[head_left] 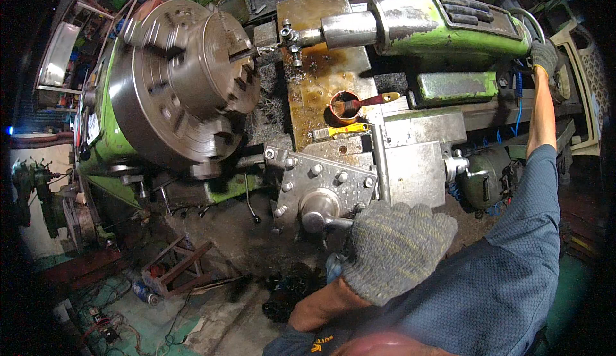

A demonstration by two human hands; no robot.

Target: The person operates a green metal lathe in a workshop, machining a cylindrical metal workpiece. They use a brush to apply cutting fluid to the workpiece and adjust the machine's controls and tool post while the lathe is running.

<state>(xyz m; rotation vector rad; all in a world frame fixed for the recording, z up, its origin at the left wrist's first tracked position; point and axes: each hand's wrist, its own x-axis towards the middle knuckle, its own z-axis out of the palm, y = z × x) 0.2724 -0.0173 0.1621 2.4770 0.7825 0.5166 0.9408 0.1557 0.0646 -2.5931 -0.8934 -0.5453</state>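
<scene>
My left hand [401, 250], in a grey knit glove, is curled over the end of the tool post lever [333, 222]; its fingertips are hidden beneath. The lever rises from the bolted square tool post [295, 186]. Far to the right, my gloved right hand [544, 58] is closed on the rim of the tailstock handwheel [532, 25]. From the green tailstock [417, 25] a steel quill [350, 30] points left, carrying a tool holder with a cross-shaped collar [292, 43]. Its tip is close to the round metal face at the large lathe chuck [154, 86], which looks smeared by motion.
A small pot [343, 107] with a red-handled brush [372, 101] in it stands on the oily, chip-strewn plate [311, 13]. Beside it lies a yellow-handled brush [343, 130]. Control levers [251, 199] hang below the chuck. A metal frame [183, 266] and cables are on the floor.
</scene>
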